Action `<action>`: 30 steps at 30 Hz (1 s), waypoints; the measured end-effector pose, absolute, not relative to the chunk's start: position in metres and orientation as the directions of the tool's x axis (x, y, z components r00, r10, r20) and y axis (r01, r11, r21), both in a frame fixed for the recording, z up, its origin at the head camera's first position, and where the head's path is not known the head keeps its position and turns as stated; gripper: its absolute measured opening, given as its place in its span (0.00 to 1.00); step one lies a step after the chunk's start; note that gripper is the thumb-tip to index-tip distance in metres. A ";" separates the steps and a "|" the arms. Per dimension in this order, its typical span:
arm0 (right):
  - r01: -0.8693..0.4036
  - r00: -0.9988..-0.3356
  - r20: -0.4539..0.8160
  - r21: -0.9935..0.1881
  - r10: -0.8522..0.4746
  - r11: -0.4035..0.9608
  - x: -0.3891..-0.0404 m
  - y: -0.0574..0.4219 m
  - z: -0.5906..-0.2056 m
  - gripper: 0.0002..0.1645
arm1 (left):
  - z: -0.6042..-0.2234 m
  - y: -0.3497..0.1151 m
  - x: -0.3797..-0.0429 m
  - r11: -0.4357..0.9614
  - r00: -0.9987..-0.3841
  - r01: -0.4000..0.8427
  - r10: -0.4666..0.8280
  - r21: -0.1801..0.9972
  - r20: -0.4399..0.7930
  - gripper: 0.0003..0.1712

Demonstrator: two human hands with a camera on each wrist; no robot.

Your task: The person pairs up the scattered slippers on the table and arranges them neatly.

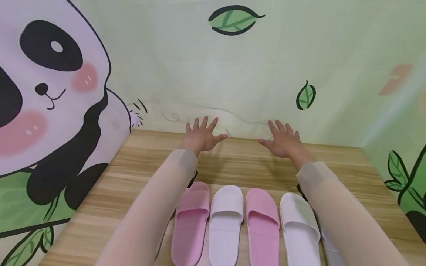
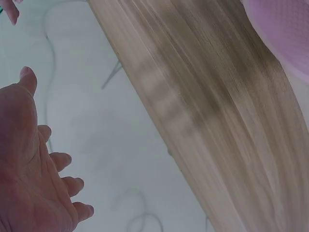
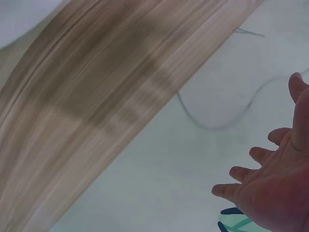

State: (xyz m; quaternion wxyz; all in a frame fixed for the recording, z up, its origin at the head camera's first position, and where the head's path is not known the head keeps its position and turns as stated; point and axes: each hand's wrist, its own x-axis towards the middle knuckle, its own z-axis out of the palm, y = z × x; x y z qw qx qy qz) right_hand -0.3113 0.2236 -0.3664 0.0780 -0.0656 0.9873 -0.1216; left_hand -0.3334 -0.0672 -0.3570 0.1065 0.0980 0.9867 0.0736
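Along the wooden surface's [image 1: 239, 168] far edge, where it meets the printed backdrop [image 1: 246, 74], the left hand [image 1: 201, 138] and right hand [image 1: 283, 143] reach forward, fingers straight and spread apart, with wide room between them. A strip of bare wood separates both from the pink and white slippers [image 1: 226, 236], standing side by side, toes toward the backdrop, below and between the sleeves [image 1: 146, 210].

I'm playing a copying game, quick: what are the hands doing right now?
Left hand: open, fingers spread, holding nothing.
Right hand: open, fingers spread, holding nothing.
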 end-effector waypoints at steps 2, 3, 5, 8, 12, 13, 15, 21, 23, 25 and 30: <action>-0.125 -0.978 -0.134 -0.249 -0.162 0.960 -0.309 0.226 -0.364 0.55 | -0.355 -0.066 -0.333 0.967 -0.952 0.201 0.231 0.159 -0.200 0.50; -0.134 -0.977 -0.131 -0.251 -0.171 0.959 -0.308 0.227 -0.362 0.56 | -0.354 -0.066 -0.332 0.965 -0.950 0.212 0.240 0.155 -0.199 0.50; -0.155 -0.974 -0.121 -0.244 -0.189 0.957 -0.305 0.230 -0.359 0.56 | -0.352 -0.066 -0.331 0.962 -0.946 0.229 0.256 0.147 -0.198 0.49; -0.187 -0.971 -0.102 -0.229 -0.214 0.955 -0.299 0.233 -0.355 0.57 | -0.350 -0.068 -0.329 0.958 -0.942 0.251 0.275 0.141 -0.194 0.50; -0.216 -0.968 -0.076 -0.222 -0.238 0.951 -0.291 0.237 -0.351 0.56 | -0.348 -0.070 -0.325 0.950 -0.933 0.284 0.306 0.133 -0.190 0.51; -0.224 -0.967 -0.071 -0.223 -0.245 0.949 -0.289 0.238 -0.350 0.56 | -0.348 -0.071 -0.324 0.948 -0.931 0.291 0.312 0.130 -0.189 0.51; -0.240 -0.963 -0.064 -0.223 -0.260 0.945 -0.286 0.239 -0.349 0.56 | -0.347 -0.072 -0.322 0.945 -0.927 0.301 0.321 0.129 -0.192 0.51; -0.273 -0.955 -0.052 -0.224 -0.292 0.935 -0.274 0.245 -0.346 0.57 | -0.346 -0.076 -0.317 0.939 -0.922 0.320 0.339 0.122 -0.188 0.51; -0.280 -0.953 -0.050 -0.224 -0.298 0.933 -0.270 0.248 -0.346 0.57 | -0.347 -0.076 -0.315 0.938 -0.920 0.329 0.345 0.111 -0.185 0.51; -0.288 -0.951 -0.049 -0.218 -0.305 0.933 -0.268 0.252 -0.347 0.57 | -0.347 -0.076 -0.313 0.935 -0.918 0.339 0.353 0.102 -0.182 0.51; -0.316 -0.944 -0.031 -0.212 -0.329 0.925 -0.257 0.259 -0.353 0.56 | -0.348 -0.076 -0.304 0.927 -0.912 0.366 0.374 0.080 -0.166 0.52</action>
